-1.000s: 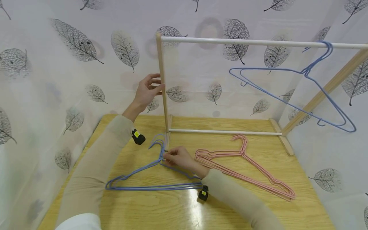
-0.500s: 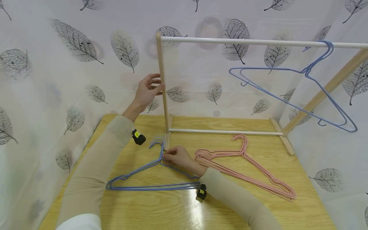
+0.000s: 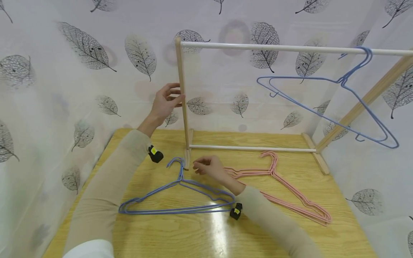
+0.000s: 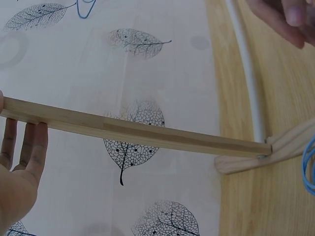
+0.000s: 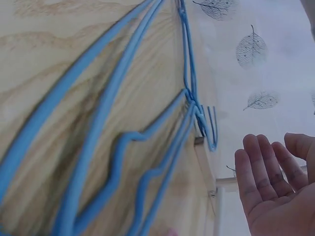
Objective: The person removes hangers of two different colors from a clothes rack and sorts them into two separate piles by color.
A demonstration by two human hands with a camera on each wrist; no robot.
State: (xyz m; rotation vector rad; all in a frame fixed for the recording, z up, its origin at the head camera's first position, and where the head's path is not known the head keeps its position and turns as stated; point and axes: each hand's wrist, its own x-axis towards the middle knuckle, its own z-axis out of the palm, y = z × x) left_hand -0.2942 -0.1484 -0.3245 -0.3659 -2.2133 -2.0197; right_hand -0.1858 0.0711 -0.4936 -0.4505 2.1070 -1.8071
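My left hand (image 3: 165, 101) grips the left wooden post (image 3: 184, 118) of a small clothes rack, its thumb in front and fingers behind. The left wrist view shows the fingers against that post (image 4: 133, 129). My right hand (image 3: 209, 168) hovers over the table just right of the post's foot, fingers loosely bent and holding nothing. In the right wrist view that hand (image 5: 275, 182) is apart from the blue hangers (image 5: 103, 118). These blue hangers (image 3: 175, 211) lie stacked on the table, hooks toward the rack.
Pink hangers (image 3: 290, 206) lie stacked on the table (image 3: 180, 236), partly behind my right forearm. Blue hangers (image 3: 306, 76) hang at the right end of the white top rail (image 3: 258, 46). A lower white bar (image 3: 251, 147) joins the rack's feet. Leaf-patterned sheeting (image 3: 96, 71) surrounds the table.
My right hand has let go of the blue hangers near their necks and moved right and slightly away. Their hooks now lie closer together. My left hand has stayed on the post.
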